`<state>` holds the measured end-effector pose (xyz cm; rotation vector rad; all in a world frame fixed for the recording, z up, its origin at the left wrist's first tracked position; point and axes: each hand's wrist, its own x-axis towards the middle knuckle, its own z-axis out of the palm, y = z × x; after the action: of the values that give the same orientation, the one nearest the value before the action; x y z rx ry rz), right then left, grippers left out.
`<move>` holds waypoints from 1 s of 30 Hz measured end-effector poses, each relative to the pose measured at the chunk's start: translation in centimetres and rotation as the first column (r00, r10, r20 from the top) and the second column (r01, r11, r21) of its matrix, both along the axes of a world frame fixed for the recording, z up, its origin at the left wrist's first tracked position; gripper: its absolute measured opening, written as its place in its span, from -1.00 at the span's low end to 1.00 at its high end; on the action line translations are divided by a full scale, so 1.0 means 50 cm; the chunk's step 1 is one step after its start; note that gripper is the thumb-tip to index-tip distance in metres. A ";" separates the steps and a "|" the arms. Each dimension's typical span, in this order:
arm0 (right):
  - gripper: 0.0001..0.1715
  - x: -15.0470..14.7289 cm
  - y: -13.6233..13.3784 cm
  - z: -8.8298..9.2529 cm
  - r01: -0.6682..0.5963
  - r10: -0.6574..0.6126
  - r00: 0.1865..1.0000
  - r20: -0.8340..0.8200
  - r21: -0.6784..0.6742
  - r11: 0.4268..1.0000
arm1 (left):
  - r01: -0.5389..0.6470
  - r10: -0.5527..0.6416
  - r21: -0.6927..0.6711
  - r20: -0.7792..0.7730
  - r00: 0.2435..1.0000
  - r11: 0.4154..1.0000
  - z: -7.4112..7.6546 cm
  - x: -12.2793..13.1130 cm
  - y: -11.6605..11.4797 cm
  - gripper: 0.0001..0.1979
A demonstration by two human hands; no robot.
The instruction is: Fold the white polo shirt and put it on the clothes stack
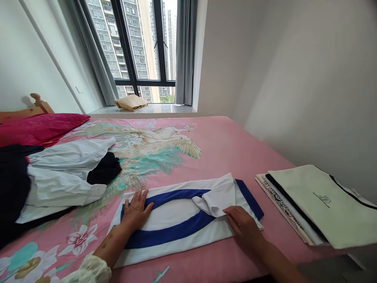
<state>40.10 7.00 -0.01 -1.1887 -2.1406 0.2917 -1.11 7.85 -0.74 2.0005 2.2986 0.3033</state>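
A white garment with broad blue bands (176,236) lies folded into a long strip near the front edge of the bed. My left hand (137,210) rests flat on its left end, fingers spread. At the right part of the garment, my right hand (243,222) pinches the edge of a white flap of the cloth (219,196). The flap is partly turned over the blue bands and looks creased. A solid blue section (249,199) shows at the garment's right end. The right thumb is partly hidden.
White and black clothes (64,173) lie loosely heaped on the left, beside a dark red pillow (44,125). A stack of folded pieces, pale green on top (321,204), lies at the right edge. A beige folded cloth (131,102) sits on the windowsill. Pink flowered bedding (218,145) covers the bed.
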 end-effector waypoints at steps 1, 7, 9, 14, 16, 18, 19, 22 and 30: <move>-0.77 0.000 0.004 0.007 -0.001 0.002 1.000 -0.017 0.019 1.000 | 0.043 -0.044 0.074 0.014 0.999 0.996 0.012 0.026 -0.007 -0.31; -0.77 -0.027 0.023 0.052 -0.028 0.029 1.000 -0.009 0.134 0.991 | 0.600 -0.634 0.345 -0.017 0.773 0.722 0.098 0.291 -0.033 -0.19; -0.78 -0.038 0.025 0.066 -0.049 0.047 0.999 0.018 0.146 0.988 | 0.663 -0.698 0.338 -0.025 0.716 0.668 0.112 0.371 -0.018 -0.29; -0.84 -0.019 0.021 0.087 0.013 -0.004 0.999 -0.047 0.181 0.983 | 0.469 -0.552 0.322 0.256 0.794 0.823 0.108 0.454 0.052 -0.79; -0.86 0.009 0.020 0.082 0.088 -0.077 0.994 -0.076 0.158 0.983 | 0.380 -0.487 0.340 0.329 0.809 0.860 0.107 0.451 0.078 -0.80; -0.79 0.036 0.019 0.072 0.116 -0.110 0.993 -0.052 0.112 0.987 | 0.327 -0.461 0.369 0.373 0.805 0.870 0.116 0.441 0.099 -0.81; -0.77 0.047 0.018 0.067 0.097 -0.095 0.995 -0.025 0.093 0.991 | 0.305 -0.452 0.381 0.394 0.800 0.873 0.124 0.437 0.109 -0.82; -0.69 0.052 0.022 0.062 -0.073 0.066 0.992 0.106 0.061 0.995 | 0.272 -0.444 0.405 0.430 0.786 0.873 0.155 0.434 0.130 -0.84; -0.50 -0.012 0.163 0.057 -0.267 0.281 0.868 0.410 -0.093 0.959 | 0.464 -0.568 0.374 0.242 0.787 0.803 0.182 0.441 0.107 -0.80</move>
<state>39.53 15.12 2.85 -1.0297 -2.7018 0.2065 20.93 13.18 8.38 2.3844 1.4742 0.9071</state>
